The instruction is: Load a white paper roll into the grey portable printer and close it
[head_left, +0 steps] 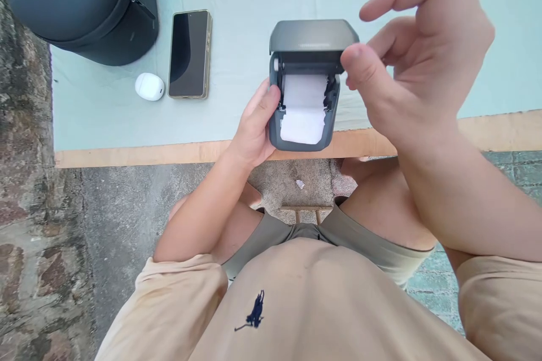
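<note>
A small dark grey portable printer (276, 138) is held over the table's front edge with its lid (314, 35) raised. White paper (304, 107) lies inside it, its edges looking ragged. My left hand (255, 127) is closed around the printer's left side, thumb resting on the rim. At the lid's right corner, my right hand (417, 59) has its thumb pressed against the edge, with a bent finger close behind. Its index finger stands away from the lid.
Left on the light green cloth (241, 22) are a phone (189, 55), a white earbud case (149, 86) and a black zippered bag (84, 5). The table's wooden edge (139, 157) runs above my knees. A white scrap (300, 184) lies on the ground; a stone wall (29, 192) stands left.
</note>
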{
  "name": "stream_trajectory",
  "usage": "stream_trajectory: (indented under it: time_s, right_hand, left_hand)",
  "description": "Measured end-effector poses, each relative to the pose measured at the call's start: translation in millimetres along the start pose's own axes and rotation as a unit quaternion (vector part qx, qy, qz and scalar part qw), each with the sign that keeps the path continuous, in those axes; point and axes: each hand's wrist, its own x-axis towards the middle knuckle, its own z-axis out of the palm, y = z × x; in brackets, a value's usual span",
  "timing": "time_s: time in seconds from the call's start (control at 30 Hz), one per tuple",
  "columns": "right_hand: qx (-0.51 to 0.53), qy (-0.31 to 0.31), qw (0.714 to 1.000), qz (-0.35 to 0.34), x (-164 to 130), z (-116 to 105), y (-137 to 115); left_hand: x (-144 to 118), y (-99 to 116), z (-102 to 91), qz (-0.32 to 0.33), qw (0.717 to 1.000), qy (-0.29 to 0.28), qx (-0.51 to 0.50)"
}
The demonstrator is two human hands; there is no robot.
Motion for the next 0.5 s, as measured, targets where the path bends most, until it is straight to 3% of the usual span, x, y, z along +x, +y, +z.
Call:
stream_trajectory:
  time_s: [0.1, 0.2, 0.4, 0.5]
  right_hand:
    - [0.013, 0.021, 0.999, 0.03, 3.8, 1.6, -10.1]
    - [0.016, -0.001, 0.999, 0.039, 9.5, 3.4, -12.6]
    - [-0.141, -0.178, 0.974, 0.001, 13.7, 11.7, 4.8]
    - [-0.186, -0.221, 0.957, -0.034, 12.7, 11.1, 16.5]
  left_hand:
    - [0.8, -5.2, -5.4, -0.002, 1.0, 0.006, -0.006]
    - [1.3, -6.0, -5.6, -0.001, 1.0, 0.003, -0.006]
    - [-2.3, -1.5, 2.6, -0.003, 1.0, -0.003, 0.006]
    - [-4.9, -0.5, 4.2, -0.017, 1.0, -0.008, 0.014]
